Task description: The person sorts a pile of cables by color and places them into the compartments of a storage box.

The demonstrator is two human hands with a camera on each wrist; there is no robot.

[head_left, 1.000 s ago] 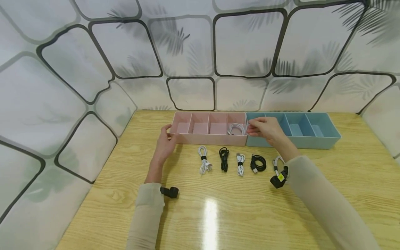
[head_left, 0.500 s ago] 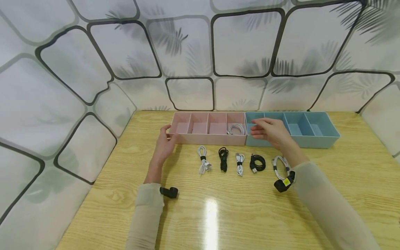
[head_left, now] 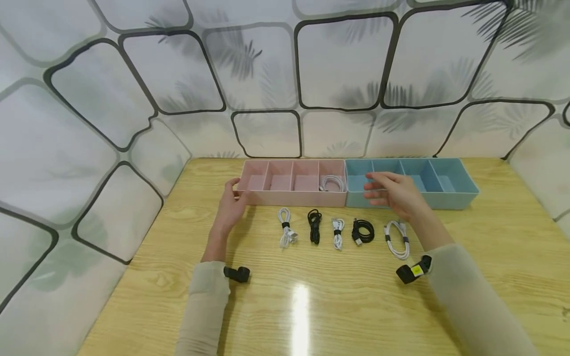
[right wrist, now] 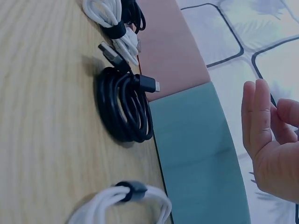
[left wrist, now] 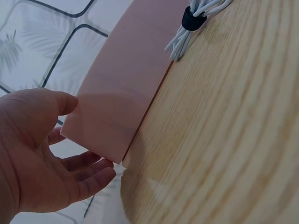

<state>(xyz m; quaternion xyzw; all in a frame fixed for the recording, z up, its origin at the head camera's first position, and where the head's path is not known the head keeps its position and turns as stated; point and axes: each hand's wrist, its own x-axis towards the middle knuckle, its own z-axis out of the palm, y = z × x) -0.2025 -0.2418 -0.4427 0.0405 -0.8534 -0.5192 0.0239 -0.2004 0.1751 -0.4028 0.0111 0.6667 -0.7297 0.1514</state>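
At the left end of the pink divided storage box (head_left: 294,198), my left hand (head_left: 230,210) holds the corner. In the left wrist view its thumb (left wrist: 66,102) lies by the front wall's upper edge, and the other fingers curl about the end wall. My right hand (head_left: 396,194) hovers over the front of the blue divided storage box (head_left: 454,201), fingers loosely extended, holding nothing. A coiled white cable (head_left: 332,183) lies in the pink box's rightmost compartment. Below the right hand, a white cable loop (head_left: 397,241) rests on the table, and a coiled black cable (right wrist: 124,105) sits beside it.
Further left in the row in front of the boxes lie a small white cable bundle (head_left: 338,233), a black cable bundle (head_left: 314,226) and a larger white bundle (head_left: 287,228). The boxes stand end to end against a patterned curtain (head_left: 267,74) at the wooden table's (head_left: 267,306) back.
My right hand has drawn back rightward from the boundary between the boxes, and its fingers have spread. The white cable loop has come into fuller view. My left hand stays at the pink box.
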